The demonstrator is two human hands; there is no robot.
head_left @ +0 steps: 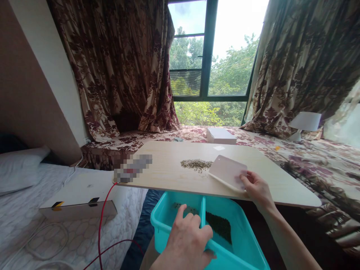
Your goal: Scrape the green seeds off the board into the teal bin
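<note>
In the head view my right hand (257, 187) pinches the right end of a thin, translucent white plastic scraper (226, 172). The scraper is tilted, its lower edge close to the wooden board. Just left of it, a loose pile of small greenish beans or seeds (196, 164) is spread on the board. My left hand (188, 234) is at the near side of a teal plastic bin (247, 228), its fingers curled over the near rim by the divider. The bin's right compartment holds dark green beans or seeds (221, 227); a few small grains show in the left one.
The pale wooden tabletop (168, 150) has a blurred-out object (133, 168) at its left end, with a red cable (102, 217) hanging down. A white box (78, 198) lies on the bed at left. Behind stand another white box (221, 135) and a lamp (305, 122).
</note>
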